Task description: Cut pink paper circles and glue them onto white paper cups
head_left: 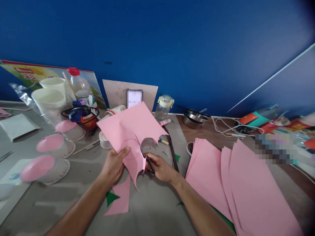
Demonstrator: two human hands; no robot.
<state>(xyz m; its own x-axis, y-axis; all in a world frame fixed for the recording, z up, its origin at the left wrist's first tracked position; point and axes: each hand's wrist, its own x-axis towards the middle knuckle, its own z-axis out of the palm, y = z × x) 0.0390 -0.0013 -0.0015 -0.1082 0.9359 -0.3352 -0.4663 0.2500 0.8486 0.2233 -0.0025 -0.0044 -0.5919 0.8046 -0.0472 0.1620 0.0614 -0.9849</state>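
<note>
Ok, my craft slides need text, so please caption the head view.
Left hand holds pink paper marked with a circle; right hand cuts it with scissors.

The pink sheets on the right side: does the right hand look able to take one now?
Probably yes, once the right hand puts down the scissors; the pink sheets lie close by, with nothing visible standing between.

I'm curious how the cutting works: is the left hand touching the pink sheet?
Touching. The head view shows the left hand gripping the pink sheet, its thumb pressed on the paper's face.
</note>
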